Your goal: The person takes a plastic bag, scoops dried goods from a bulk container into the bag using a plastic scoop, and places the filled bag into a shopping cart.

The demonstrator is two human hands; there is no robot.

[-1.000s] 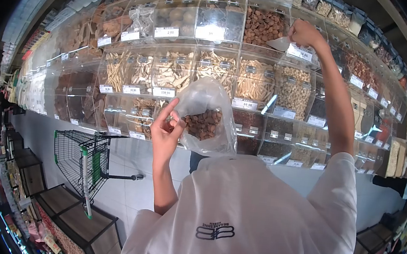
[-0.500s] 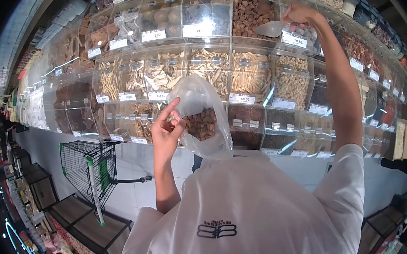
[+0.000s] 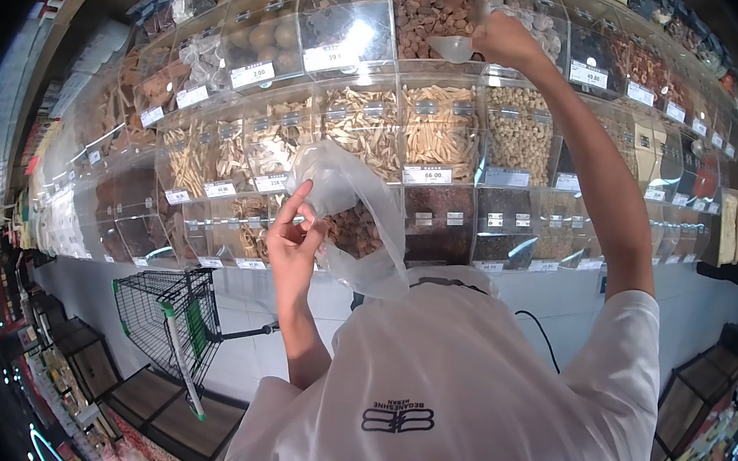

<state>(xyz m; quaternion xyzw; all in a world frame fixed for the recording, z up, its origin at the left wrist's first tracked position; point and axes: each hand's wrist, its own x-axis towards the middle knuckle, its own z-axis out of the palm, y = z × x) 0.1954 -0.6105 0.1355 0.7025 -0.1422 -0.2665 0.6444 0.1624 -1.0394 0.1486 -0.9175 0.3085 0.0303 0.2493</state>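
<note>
My left hand (image 3: pixel 295 237) pinches the edge of a clear plastic bag (image 3: pixel 383 267), whose mouth hangs open in front of my chest. Brown dried pieces (image 3: pixel 353 229) lie inside the bag. Up at the top row, my right hand (image 3: pixel 504 41) is closed round a translucent scoop (image 3: pixel 451 49). The scoop is at the lower front of a clear bin of brown dried pieces (image 3: pixel 427 12), and its handle is hidden by my fingers. I cannot make out clearly what the scoop holds.
Rows of clear bins with price labels span the view, among them pale dried sticks (image 3: pixel 441 131) and round beige pieces (image 3: pixel 518 134). A black wire shopping cart (image 3: pixel 161 317) with green parts stands on the floor at the lower left. Low display stands (image 3: pixel 173 416) are behind it.
My right hand and the scoop have moved left, bringing the scoop in front of the brown pieces' bin. The view has shifted right along the bins. My left hand still holds the bag.
</note>
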